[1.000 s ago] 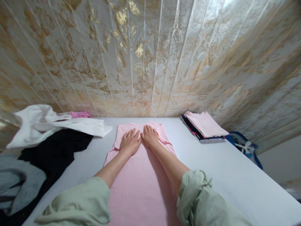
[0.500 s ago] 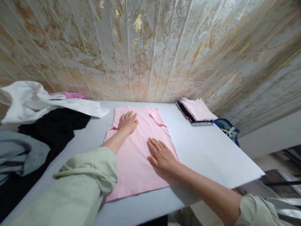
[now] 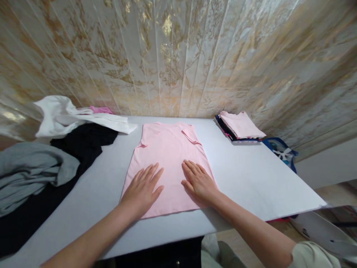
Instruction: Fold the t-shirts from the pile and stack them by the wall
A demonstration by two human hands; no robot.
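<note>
A pink T-shirt lies spread on the white table, its neck toward the wall and its hem toward me. Its sleeves are tucked inward at the upper sides. My left hand rests on the lower left part of the shirt, palm down with fingers spread. On the lower right part lies my right hand, flat, its fingers stretched out close together and the thumb apart. Neither hand grasps the fabric.
At the back right of the white table sits a stack of folded clothes, pink on top. A blue-edged bag is beyond it. On the left lie a white garment, a black one and a grey one.
My left hand has come from the upper left of the shirt down to its lower left, its fingers now spread. My right hand stays on the lower right. The view has shifted slightly.
</note>
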